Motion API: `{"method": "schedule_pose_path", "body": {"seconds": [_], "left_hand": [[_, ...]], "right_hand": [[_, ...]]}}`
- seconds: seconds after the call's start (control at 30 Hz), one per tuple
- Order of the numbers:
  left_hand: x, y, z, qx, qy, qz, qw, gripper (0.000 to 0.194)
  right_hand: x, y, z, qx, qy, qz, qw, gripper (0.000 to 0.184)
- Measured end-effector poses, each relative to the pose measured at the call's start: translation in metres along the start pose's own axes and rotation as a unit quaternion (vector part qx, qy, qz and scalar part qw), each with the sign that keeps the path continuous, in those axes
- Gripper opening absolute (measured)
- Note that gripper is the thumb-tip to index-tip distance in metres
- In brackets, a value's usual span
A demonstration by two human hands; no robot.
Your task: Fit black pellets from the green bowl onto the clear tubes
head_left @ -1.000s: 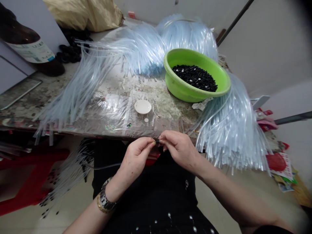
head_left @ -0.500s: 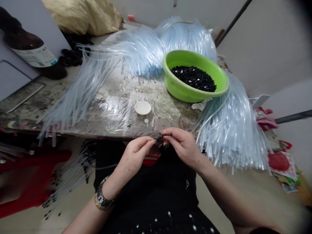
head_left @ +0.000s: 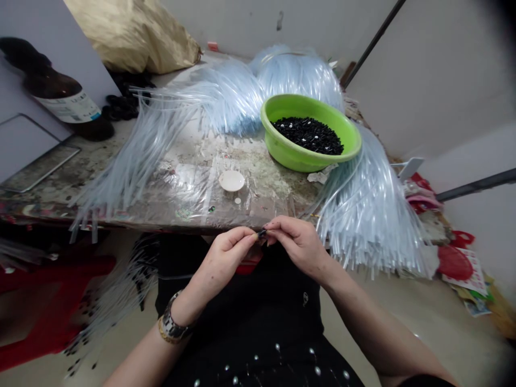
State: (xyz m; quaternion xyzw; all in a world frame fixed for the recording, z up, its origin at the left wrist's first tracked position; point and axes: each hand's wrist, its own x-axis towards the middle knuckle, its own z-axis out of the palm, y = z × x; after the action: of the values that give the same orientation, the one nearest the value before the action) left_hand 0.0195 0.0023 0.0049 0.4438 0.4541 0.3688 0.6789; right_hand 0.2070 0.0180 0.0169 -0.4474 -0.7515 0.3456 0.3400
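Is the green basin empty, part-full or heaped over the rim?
Part-full: a layer of small black pieces lies in the green basin, and bare green inner side shows above them, below the rim.

Stained table bearing green basin, white dish, clear tubes, brown bottle

- Between the left tube bundle and the green basin, there is a free way over the middle tabletop; only a low white dish stands there.
- Right of centre, the raised basin wall blocks the way to the back.
- At right, hanging tubes cover the table edge.
- Upper left is obstructed by the brown bottle.
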Motion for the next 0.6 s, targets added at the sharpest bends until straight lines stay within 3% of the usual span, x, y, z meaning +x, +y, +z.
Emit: {"method": "schedule_pose_path", "body": {"seconds": [0.27, 0.6], "left_hand": [[-0.004, 0.001, 0.009, -0.054, -0.026, 0.005, 0.998, 0.027], [-0.006, 0.008, 0.011, 0.044, -0.025, 0.035, 0.998, 0.026]], "right_hand": [[-0.008, -0.01, 0.0, 0.006, 0.017, 0.024, 1.0, 0.013], [-0.012, -0.018, -0.003, 0.008, 0.014, 0.044, 0.999, 0.014]]}}
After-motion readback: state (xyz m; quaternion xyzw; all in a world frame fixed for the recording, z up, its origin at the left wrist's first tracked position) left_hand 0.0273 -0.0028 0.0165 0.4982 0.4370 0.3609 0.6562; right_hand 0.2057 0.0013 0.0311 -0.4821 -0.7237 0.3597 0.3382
